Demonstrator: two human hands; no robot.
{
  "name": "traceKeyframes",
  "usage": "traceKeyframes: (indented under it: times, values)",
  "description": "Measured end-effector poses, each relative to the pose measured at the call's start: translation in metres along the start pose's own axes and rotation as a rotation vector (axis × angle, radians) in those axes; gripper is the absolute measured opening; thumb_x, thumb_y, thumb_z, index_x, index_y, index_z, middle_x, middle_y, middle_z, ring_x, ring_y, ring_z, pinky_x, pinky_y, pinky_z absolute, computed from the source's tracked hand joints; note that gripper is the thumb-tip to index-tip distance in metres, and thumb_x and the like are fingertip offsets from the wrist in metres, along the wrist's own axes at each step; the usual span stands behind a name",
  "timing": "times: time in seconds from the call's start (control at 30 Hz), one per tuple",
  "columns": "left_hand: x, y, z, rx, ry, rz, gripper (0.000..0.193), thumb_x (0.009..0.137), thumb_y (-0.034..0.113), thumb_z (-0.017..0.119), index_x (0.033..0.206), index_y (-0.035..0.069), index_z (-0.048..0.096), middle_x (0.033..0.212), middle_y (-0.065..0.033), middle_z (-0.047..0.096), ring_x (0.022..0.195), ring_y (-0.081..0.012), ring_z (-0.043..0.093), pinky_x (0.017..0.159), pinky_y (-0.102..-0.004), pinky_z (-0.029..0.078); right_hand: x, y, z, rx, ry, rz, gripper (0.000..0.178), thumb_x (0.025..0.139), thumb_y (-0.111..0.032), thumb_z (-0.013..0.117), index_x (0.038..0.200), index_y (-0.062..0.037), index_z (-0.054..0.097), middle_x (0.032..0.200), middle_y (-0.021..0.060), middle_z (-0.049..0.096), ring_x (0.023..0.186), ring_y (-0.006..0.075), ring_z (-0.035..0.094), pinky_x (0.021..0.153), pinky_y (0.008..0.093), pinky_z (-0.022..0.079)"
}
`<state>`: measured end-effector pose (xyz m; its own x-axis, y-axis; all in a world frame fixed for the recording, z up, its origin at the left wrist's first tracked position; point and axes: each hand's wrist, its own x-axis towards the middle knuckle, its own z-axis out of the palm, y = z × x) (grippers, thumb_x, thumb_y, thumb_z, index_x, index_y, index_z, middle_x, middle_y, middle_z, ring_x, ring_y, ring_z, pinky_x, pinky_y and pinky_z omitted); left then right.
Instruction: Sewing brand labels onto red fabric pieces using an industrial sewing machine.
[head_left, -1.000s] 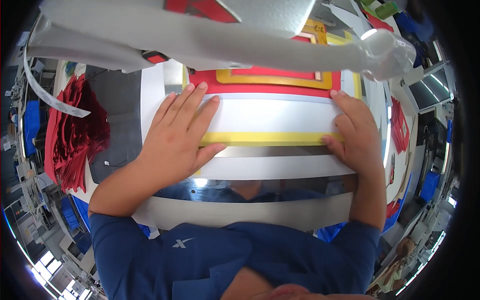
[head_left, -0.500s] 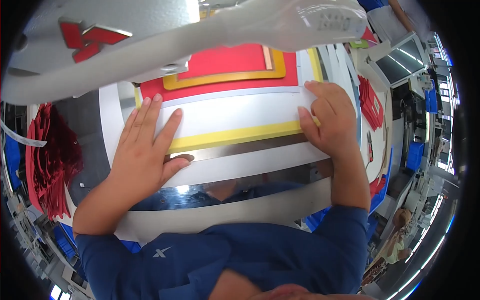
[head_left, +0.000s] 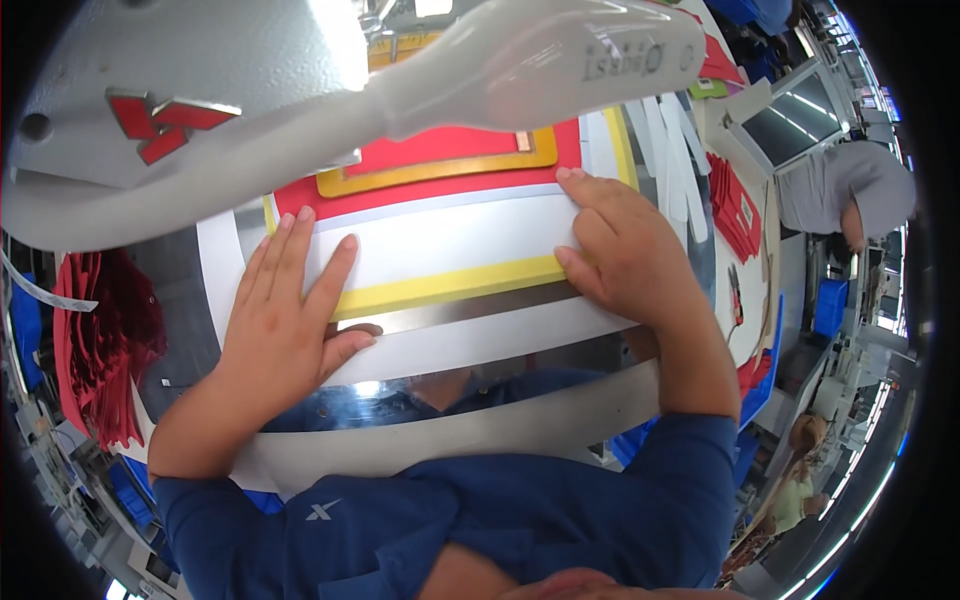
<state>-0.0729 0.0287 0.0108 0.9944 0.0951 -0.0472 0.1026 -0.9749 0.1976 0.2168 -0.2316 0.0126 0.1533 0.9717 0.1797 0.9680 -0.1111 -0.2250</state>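
Observation:
A white template sheet (head_left: 440, 245) edged with yellow tape (head_left: 450, 286) lies flat in front of me. On its far part is red fabric (head_left: 430, 150), with an orange-yellow frame (head_left: 440, 174) over it. My left hand (head_left: 275, 335) rests flat at the sheet's left side, fingers spread, fingertips by the red fabric's near left corner. At the right, my right hand (head_left: 630, 250) presses on the sheet. Its index finger reaches the fabric's near right corner, its thumb is apart near the tape, and the other fingers are bent. Neither hand grips anything visible.
A grey-white machine head (head_left: 230, 60) and its pale curved arm (head_left: 560, 75) hang over the far side, hiding part of the fabric. Red fabric (head_left: 105, 350) hangs at left. White strips (head_left: 680, 160), red pieces (head_left: 735, 205) and small snips (head_left: 735, 295) lie right. A person (head_left: 850, 190) is beyond.
My right hand has slid left along the sheet, onto the red fabric's corner. My left hand stays at the sheet's left side. A person in grey has come into view at the right.

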Motion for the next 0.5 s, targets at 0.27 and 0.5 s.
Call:
traceKeyframes:
  times: [0.27,0.5]
  values:
    - [0.001,0.001,-0.002,0.017,-0.003,0.007,0.096,0.083,0.051,0.086,0.161,0.007,0.05,0.164,-0.0382,0.036,0.151,-0.0556,0.04,0.125,-0.0615,0.034,0.003,-0.004,0.005,-0.055,-0.028,0.016,0.028,0.084,-0.017,0.082,0.089,-0.0005,0.059,0.145,0.0253,0.066,0.131,0.0432,0.065,0.117,0.0519,0.05]
    - [0.007,0.006,-0.002,0.039,-0.011,0.023,0.095,0.086,0.059,0.082,0.16,0.007,0.051,0.161,-0.0395,0.039,0.15,-0.0555,0.042,0.125,-0.0601,0.035,-0.006,-0.002,0.002,-0.124,-0.064,0.028,0.028,0.086,-0.017,0.082,0.091,-0.0007,0.059,0.149,0.026,0.063,0.136,0.042,0.063,0.119,0.0527,0.048]
